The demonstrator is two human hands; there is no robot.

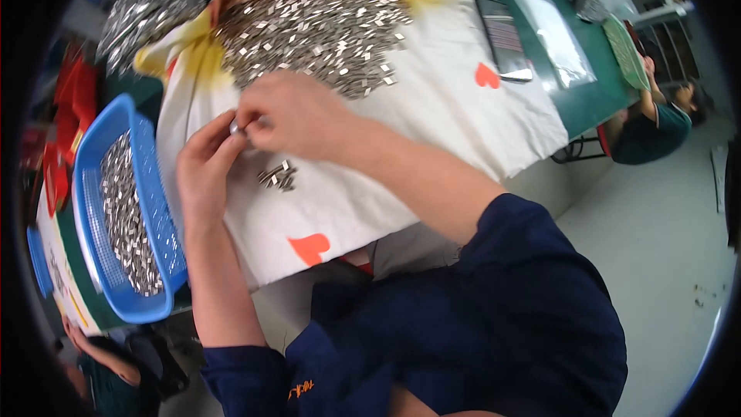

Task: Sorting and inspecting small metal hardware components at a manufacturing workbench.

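In front of me my two hands meet over a white cloth (370, 178). My left hand (202, 174) pinches a small shiny metal piece (235, 129) between thumb and fingertips. My right hand (297, 112) is closed right beside it, fingers curled, and a bit of metal shows near its fingertips; the rest is hidden and blurred. Just below the hands lies a little cluster of small metal pieces (279, 176). A wide heap of flat, silvery metal pieces (324, 39) spreads over the cloth beyond my right hand.
At the left stands a blue plastic basket (166, 216) holding many metal pieces. A phone (504, 39) and a clear plastic bag (552, 39) lie at the far right. Bagged metal pieces (154, 4) sit far left. One person (652, 131) is at the right, another (108, 371) lower left.
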